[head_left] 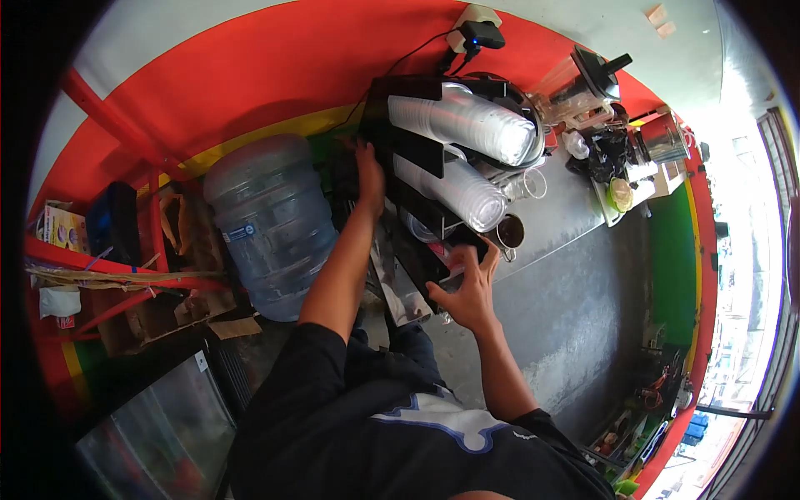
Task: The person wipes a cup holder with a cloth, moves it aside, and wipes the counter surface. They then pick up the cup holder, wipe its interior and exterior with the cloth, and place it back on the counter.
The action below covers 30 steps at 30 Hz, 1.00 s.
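A black cup rack stands at the back of the metal counter. In its upper bay lies a stack of clear plastic cups, and the middle bay holds another stack of clear cups. My left hand grips the rack's left side, its fingertips partly hidden against the black panel. My right hand is closed around the front of the lowest bay, thumb on the near side and fingers over the far edge. Clear plastic shows inside that bay, largely hidden. A glass mug of dark liquid is just beyond my right fingers.
Left of the rack stands a large water jug. An empty glass mug, a blender and a black plastic bag are at the counter's back. A power adapter hangs at the wall socket. Red shelving is at far left.
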{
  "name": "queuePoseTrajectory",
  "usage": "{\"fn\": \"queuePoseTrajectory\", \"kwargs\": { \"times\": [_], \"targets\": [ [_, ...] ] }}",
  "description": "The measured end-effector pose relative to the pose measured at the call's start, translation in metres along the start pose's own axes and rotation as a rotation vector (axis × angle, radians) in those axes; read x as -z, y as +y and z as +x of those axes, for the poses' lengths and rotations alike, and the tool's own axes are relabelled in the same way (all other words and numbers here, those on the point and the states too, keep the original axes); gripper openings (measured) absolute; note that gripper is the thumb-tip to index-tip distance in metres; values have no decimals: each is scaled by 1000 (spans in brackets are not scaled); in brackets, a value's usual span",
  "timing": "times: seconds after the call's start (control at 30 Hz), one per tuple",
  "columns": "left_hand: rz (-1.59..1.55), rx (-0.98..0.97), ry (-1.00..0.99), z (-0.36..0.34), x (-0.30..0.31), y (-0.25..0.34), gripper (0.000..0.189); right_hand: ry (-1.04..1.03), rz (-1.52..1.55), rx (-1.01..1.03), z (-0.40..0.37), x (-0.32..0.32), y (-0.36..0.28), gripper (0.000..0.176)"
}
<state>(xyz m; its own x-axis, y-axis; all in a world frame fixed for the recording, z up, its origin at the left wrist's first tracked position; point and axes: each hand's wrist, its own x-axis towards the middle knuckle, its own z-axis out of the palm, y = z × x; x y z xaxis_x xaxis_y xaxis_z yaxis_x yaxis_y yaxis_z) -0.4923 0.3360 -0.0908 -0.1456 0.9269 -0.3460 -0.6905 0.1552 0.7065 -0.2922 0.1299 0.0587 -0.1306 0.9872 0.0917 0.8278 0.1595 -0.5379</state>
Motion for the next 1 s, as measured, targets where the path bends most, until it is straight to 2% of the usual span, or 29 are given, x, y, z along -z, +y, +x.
{"fn": "queuePoseTrajectory", "kwargs": {
  "times": [0.03,0.1,0.13,0.2,0.3,0.37,0.5,0.63,0.73,0.8,0.87,1.0],
  "targets": [
    [55,-89,7,-11,4,-14,74,4,4,-7,-1,0,-2,72],
    [120,-210,2,-32,13,-42,72,186,34,94,0,-3,-7,109],
    [132,-241,-1,-40,17,-55,72,184,38,96,3,-2,-12,109],
    [135,-268,-11,-49,26,-73,70,311,-20,93,13,-3,-24,133],
    [87,-257,-23,-46,26,-76,68,412,89,-5,41,-11,-30,129],
    [70,-261,-12,-38,24,-66,68,410,85,-21,53,-19,-26,126],
    [102,-9,106,-14,-12,16,70,432,47,-43,56,-27,-23,118],
    [5,134,116,14,-7,15,72,436,45,-62,55,-29,-19,117],
    [119,35,92,19,20,-35,72,438,31,-70,56,-28,-20,118],
    [109,45,58,-1,29,-53,71,428,46,-77,56,-26,-21,119],
    [96,51,24,-28,24,-58,70,423,44,-75,55,-27,-21,120],
    [182,-209,85,-52,-13,-35,68,338,25,-90,51,-27,-13,128]
  ]
}}
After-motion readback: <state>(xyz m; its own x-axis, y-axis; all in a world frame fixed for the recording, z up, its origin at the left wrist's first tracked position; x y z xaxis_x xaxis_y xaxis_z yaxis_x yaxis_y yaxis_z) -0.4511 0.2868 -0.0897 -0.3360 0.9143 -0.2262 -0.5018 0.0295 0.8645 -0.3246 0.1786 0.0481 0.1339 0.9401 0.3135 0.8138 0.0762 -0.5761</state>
